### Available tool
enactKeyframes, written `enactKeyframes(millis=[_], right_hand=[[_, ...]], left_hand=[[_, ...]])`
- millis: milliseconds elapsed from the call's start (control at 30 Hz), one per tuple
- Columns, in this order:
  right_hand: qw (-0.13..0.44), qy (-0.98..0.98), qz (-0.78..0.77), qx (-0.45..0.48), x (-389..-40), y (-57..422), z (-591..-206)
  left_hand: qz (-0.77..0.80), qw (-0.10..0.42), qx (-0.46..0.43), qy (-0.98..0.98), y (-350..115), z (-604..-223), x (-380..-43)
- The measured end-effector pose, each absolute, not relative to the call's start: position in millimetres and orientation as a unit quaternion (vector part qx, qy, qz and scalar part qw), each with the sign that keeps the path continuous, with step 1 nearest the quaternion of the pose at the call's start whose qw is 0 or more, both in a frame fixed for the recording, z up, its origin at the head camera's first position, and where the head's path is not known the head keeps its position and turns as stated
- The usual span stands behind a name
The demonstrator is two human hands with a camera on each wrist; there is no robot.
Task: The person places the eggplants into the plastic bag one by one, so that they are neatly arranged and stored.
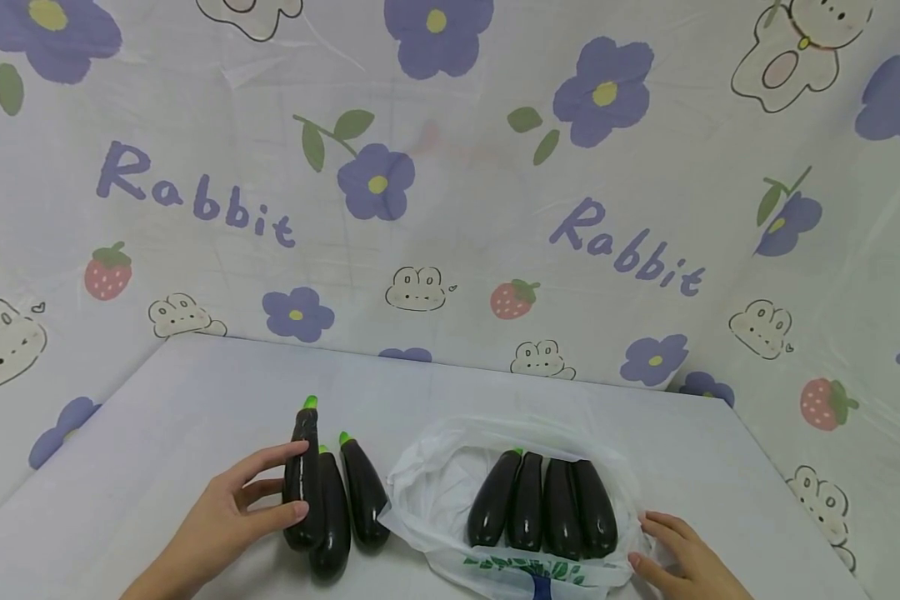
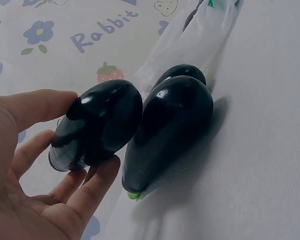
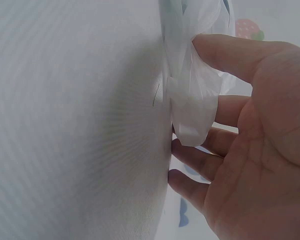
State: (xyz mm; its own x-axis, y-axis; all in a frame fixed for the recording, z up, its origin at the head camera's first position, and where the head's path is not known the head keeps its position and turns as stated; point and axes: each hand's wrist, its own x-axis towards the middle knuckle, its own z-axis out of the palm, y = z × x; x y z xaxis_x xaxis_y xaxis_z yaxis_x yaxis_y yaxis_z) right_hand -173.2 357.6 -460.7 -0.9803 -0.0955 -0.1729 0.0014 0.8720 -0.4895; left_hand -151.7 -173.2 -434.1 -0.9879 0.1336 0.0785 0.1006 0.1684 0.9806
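Note:
On the left, my left hand (image 1: 221, 508) grips an eggplant (image 1: 302, 500) between thumb and fingers, its green stem tip pointing away. Seen in the left wrist view, this held eggplant (image 2: 102, 117) is tilted above the table, close against a second eggplant (image 2: 172, 130). Two more eggplants, one right beside it (image 1: 332, 525) and another further right (image 1: 365, 492), lie on the table. Several eggplants (image 1: 527, 508) sit side by side in an open white plastic bag (image 1: 427, 508). My right hand (image 1: 686, 554) holds the bag's right side, with plastic (image 3: 195, 110) between thumb and fingers.
A white-covered table (image 1: 202, 400) carries everything. Behind it and along the sides hangs a white curtain (image 1: 465, 225) printed with flowers, rabbits and strawberries. The bag's front shows a green and blue tree print (image 1: 542, 575).

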Motion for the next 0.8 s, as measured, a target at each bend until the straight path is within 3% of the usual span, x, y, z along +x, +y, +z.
enactKeyframes(millis=[267,800], right_hand=[[0.099,0.961,-0.258,-0.013,-171,360,-461],[0.103,0.954,-0.280,-0.015,-170,358,-456]], left_hand=[[0.657,0.017,0.088,0.748,-160,-426,-151],[0.615,0.116,0.186,0.758,-93,-398,-172]])
